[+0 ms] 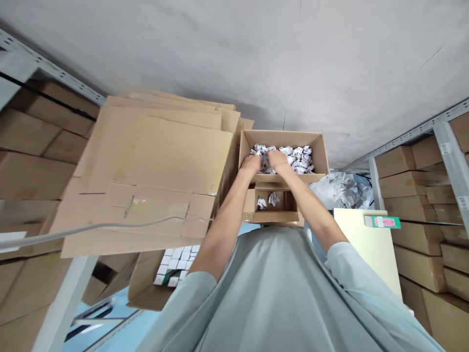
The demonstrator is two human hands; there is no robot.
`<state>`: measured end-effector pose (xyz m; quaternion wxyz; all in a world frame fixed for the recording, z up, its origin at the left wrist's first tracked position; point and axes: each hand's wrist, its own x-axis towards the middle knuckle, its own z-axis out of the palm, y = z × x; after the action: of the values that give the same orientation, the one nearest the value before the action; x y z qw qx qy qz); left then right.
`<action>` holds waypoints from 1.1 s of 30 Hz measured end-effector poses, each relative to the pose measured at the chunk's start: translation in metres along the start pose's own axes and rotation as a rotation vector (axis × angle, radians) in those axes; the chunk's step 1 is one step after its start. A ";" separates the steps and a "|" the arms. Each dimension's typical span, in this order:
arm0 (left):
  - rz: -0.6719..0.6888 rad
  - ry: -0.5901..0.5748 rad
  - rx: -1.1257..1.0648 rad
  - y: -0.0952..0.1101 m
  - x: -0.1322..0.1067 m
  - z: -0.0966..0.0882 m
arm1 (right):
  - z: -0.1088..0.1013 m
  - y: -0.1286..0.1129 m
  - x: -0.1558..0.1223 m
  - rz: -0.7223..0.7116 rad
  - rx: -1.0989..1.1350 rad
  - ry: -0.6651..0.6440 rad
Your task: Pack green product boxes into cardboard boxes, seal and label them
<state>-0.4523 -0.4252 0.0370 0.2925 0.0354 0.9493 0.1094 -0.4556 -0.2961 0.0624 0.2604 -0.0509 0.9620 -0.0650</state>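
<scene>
The left hand point(251, 163) and right hand point(277, 159) are in the box point(321, 155). Paper balls point(302, 159) lie close around the bent fingers point(271, 157); I can't tell if they pinch any.

Fingertips of the left hand point(252, 164) and right hand point(277, 159) vanish among crumpled paper point(302, 159); both picture sides cut off stacked cartons point(32, 173).

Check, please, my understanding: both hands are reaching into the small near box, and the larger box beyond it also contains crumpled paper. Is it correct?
Not quite: the head view shows the left hand and right hand in the larger box, not the small near box. Both boxes do contain crumpled paper.
</scene>
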 end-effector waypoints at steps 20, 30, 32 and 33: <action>0.385 0.592 -0.563 -0.008 -0.143 0.038 | 0.126 0.077 -0.183 0.104 0.583 0.279; -0.014 0.476 -0.635 -0.046 -0.168 0.175 | 0.168 0.082 -0.191 0.416 0.305 0.300; -0.060 0.376 -0.683 -0.051 -0.161 0.184 | 0.170 0.078 -0.190 0.430 0.304 0.248; -0.073 0.324 -0.708 -0.053 -0.158 0.186 | 0.171 0.077 -0.190 0.428 0.308 0.226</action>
<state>-0.2171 -0.4627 -0.0383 0.1364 -0.1190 0.8874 0.4239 -0.2102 -0.2121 -0.0017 0.1637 0.2012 0.9525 -0.1594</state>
